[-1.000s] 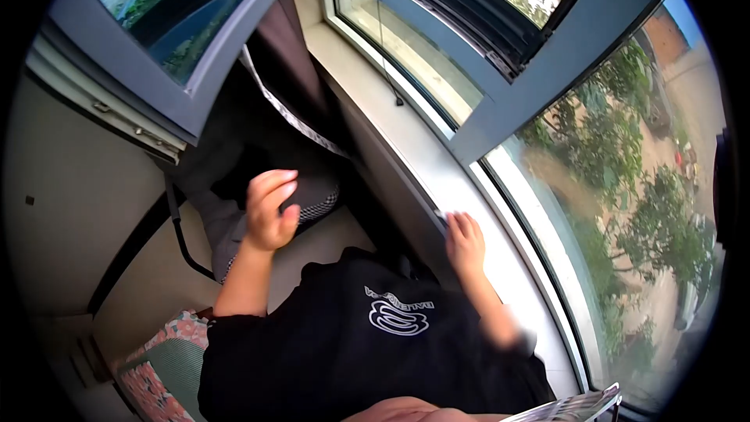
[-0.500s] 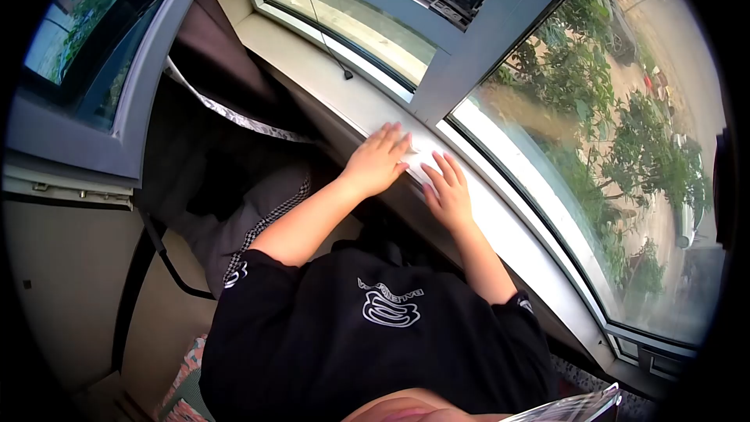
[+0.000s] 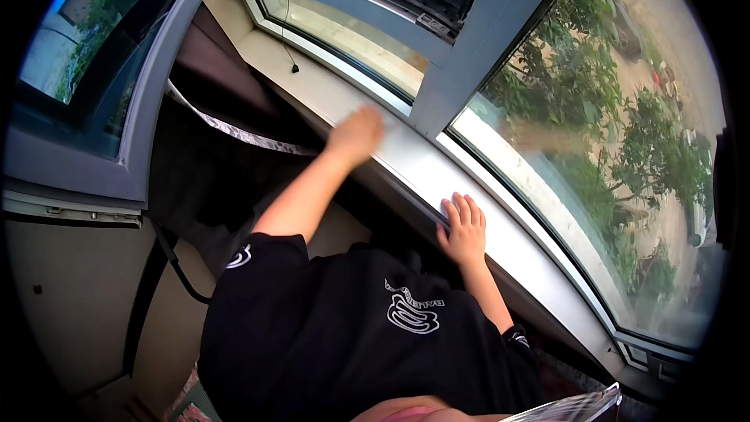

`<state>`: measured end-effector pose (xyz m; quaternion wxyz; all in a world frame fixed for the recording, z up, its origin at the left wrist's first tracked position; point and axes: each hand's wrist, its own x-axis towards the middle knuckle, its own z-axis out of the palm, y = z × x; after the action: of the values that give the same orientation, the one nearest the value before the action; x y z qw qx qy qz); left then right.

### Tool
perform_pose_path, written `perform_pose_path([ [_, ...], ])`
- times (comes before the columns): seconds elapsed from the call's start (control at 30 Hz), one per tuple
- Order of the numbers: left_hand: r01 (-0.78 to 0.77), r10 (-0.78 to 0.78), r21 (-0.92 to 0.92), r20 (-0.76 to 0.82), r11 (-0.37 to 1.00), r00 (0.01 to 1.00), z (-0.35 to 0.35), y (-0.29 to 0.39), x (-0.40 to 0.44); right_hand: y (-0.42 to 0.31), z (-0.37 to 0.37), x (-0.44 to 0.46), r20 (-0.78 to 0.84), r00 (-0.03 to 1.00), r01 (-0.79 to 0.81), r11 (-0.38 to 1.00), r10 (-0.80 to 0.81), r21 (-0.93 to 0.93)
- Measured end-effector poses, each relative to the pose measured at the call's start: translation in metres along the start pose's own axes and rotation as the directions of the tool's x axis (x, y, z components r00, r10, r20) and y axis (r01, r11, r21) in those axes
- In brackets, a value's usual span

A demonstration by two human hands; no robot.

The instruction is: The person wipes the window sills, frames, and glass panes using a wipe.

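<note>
Over the pale window sill [image 3: 433,176], my left hand [image 3: 357,137] is smeared by motion. Its fingers look bent, but whether they hold anything is hidden. Lower on the sill's inner edge rests my right hand [image 3: 465,228], palm down, fingers slightly apart, with nothing seen in it. The two hands are apart. A thin dark cord [image 3: 287,23] hangs above the sill, its small black end [image 3: 295,69] up and left of my left hand.
An opened window sash [image 3: 137,109] with a grey frame fills the upper left. A grey post [image 3: 492,39] stands by the fixed pane [image 3: 562,109]. Dark cloth [image 3: 215,66] hangs below the sill. A black curved bar [image 3: 176,266] is at the lower left.
My hands came together on the sill and have since moved apart, the left up and leftward, the right lower along the edge. The view has swung right since the earliest frame.
</note>
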<state>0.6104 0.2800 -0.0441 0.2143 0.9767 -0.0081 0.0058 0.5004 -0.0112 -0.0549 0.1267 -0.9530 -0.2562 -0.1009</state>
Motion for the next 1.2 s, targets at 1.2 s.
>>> perform_pose_path([
  [1.2, 0.099, -0.189, -0.515, -0.126, 0.851, 0.974, 0.013, 0.061, 0.023, 0.005, 0.011, -0.003, -0.006, 0.996, 0.091, 0.991, -0.092, -0.101],
])
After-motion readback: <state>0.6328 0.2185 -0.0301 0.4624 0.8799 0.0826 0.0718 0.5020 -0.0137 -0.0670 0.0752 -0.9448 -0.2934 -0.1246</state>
